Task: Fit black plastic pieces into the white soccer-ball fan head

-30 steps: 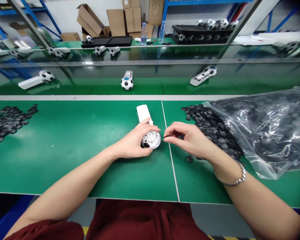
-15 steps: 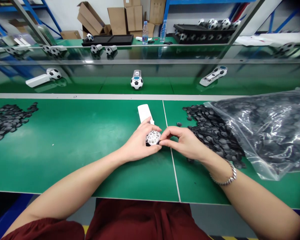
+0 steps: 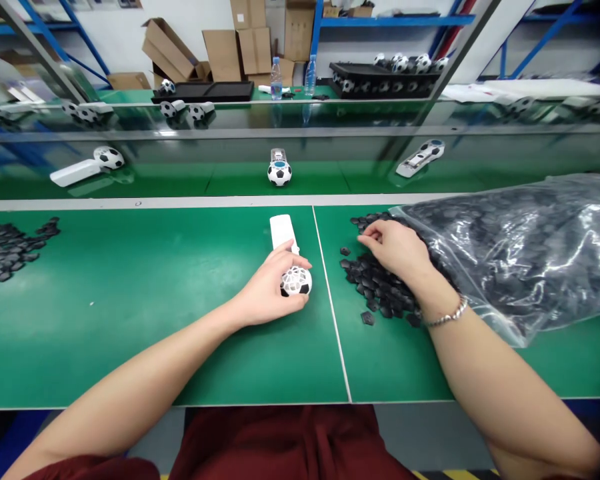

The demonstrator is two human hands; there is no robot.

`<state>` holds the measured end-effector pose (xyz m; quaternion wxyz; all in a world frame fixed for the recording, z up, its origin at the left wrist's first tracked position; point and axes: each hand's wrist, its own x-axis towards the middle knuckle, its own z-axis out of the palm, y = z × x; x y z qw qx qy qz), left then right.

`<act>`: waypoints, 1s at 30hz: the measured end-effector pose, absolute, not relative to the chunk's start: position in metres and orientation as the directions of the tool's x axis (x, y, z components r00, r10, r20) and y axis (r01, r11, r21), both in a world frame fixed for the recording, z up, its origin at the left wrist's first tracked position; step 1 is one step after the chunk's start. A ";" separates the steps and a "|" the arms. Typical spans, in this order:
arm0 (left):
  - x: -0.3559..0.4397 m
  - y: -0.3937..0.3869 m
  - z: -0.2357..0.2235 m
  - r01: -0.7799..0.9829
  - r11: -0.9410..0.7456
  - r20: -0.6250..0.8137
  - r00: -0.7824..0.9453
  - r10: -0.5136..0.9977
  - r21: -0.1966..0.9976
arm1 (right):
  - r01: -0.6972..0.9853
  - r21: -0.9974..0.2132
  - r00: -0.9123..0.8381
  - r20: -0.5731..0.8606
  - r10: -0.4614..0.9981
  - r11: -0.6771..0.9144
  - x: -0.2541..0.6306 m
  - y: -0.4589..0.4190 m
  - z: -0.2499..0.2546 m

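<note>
My left hand [image 3: 267,287] grips a white device with a football-shaped head [image 3: 296,281] lying on the green table [image 3: 155,300]. Its white handle [image 3: 281,231] points away from me. The head's white lattice shows a few black pieces set into it. My right hand [image 3: 393,250] rests on a pile of small black pieces [image 3: 380,290] to the right of the device, fingers spread down among them. Whether a piece is between the fingertips cannot be seen.
A clear plastic bag [image 3: 520,247] full of black pieces lies at the right. Another pile of black pieces [image 3: 10,243] sits at the far left. Finished football devices [image 3: 279,170] lie on the belt behind. Boxes, bottles and trays stand on the back shelf.
My right hand left the football head, where it was pressing a black piece in, and moved right onto the pile. My left hand kept hold of the device.
</note>
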<state>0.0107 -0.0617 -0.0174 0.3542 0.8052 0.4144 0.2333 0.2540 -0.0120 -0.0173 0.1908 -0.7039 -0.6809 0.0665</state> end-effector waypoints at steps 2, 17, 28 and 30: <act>0.010 -0.062 -0.018 0.496 -0.407 0.085 0.550 0.831 0.767 | 0.966 -0.251 0.096 0.115 0.989 -0.064 0.266 -0.006 -0.021; -0.001 -0.062 -0.012 0.561 -0.355 0.028 0.508 0.861 0.748 | 0.999 -0.022 -0.038 0.182 0.982 0.043 0.259 0.003 -0.032; -0.007 -0.053 -0.012 0.523 -0.416 0.068 0.560 0.826 0.744 | 0.471 -0.846 -0.412 0.041 0.910 0.251 0.217 -0.040 -0.019; -0.004 -0.055 -0.015 0.528 -0.413 0.097 0.525 0.845 0.742 | 0.357 -0.912 -0.460 0.016 0.888 0.202 0.210 -0.046 -0.017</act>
